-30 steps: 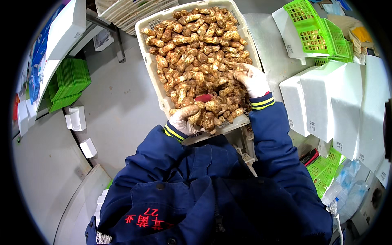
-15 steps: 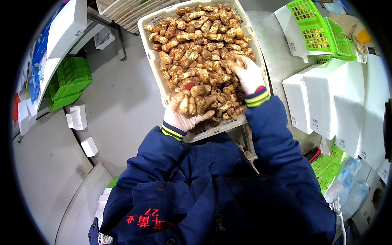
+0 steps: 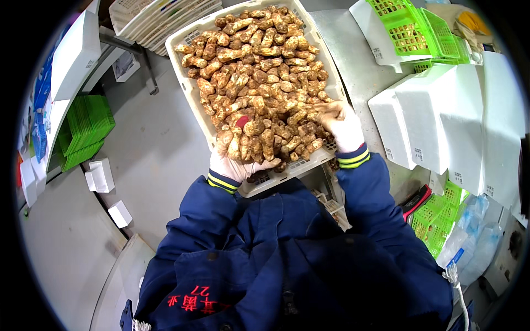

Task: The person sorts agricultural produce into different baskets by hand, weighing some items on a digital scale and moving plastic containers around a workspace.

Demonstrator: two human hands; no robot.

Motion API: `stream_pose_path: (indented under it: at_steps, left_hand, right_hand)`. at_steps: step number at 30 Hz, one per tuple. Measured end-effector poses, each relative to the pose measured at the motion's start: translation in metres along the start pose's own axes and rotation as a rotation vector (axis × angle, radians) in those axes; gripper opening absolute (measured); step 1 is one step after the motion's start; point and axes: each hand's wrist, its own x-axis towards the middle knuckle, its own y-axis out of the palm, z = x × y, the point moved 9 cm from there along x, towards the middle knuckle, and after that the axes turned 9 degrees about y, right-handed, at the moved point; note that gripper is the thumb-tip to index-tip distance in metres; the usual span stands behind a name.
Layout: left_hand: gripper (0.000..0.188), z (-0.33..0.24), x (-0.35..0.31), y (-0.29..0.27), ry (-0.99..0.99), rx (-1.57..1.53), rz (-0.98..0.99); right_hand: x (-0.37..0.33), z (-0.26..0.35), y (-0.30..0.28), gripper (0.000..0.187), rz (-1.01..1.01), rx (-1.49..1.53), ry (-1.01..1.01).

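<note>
A white plastic crate (image 3: 194,94) is heaped with brown, knobbly mushrooms (image 3: 259,71). At its near left, my left hand (image 3: 234,165), in a pale glove, cups several mushrooms (image 3: 254,144) side by side, caps and stems showing. A small red patch (image 3: 241,121) shows by that hand's fingers; what it is, I cannot tell. Over the crate's near right side is my right hand (image 3: 339,124), also gloved, with soiled fingertips. Its fingers are drawn together at the edge of the heap, and whatever lies between them is hidden.
White foam boxes (image 3: 422,118) stand at the right, beside green baskets (image 3: 406,33) holding mushrooms. Stacked pale crates (image 3: 160,22) are beyond the crate's far left. Green trays (image 3: 88,127) sit at the left, near small white boxes (image 3: 100,175). Clear plastic bottles (image 3: 477,248) lie at the lower right.
My right hand has come nearer across the heap, and its fingers have drawn together. My left hand still cups its mushrooms, which now lie more spread out. The whole view has shifted slightly.
</note>
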Motion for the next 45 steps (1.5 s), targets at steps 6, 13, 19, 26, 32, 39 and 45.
stream_pose_path:
  at_steps: [6,13,19,26,32,39,45]
  left_hand:
    - [0.064,0.005,-0.001,0.001,-0.008,-0.01,-0.048]
    - [0.062,0.006,-0.003,-0.006,-0.018,-0.02,-0.037]
    - [0.064,0.001,-0.005,0.001,-0.002,0.031,-0.016]
    - [0.063,-0.008,-0.009,-0.004,0.045,0.124,-0.068]
    - [0.059,-0.014,-0.013,-0.009,0.075,0.102,-0.064]
    - [0.064,-0.014,-0.017,-0.01,0.059,0.053,-0.054]
    - [0.066,-0.016,-0.015,-0.003,0.05,0.121,-0.065]
  right_hand:
    - [0.043,0.029,0.023,0.04,-0.142,-1.399,-0.511]
    - [0.062,0.015,0.0,0.042,0.057,-0.62,-0.103]
    - [0.045,-0.013,0.012,0.05,0.36,0.304,0.211]
    - [0.037,-0.014,0.037,0.044,0.326,0.11,0.247]
    - [0.056,0.006,0.031,0.045,0.252,-0.129,0.243]
    - [0.093,0.068,0.108,0.026,-0.123,-0.942,-0.39]
    - [0.137,0.061,0.124,0.016,-0.133,-1.154,-0.46]
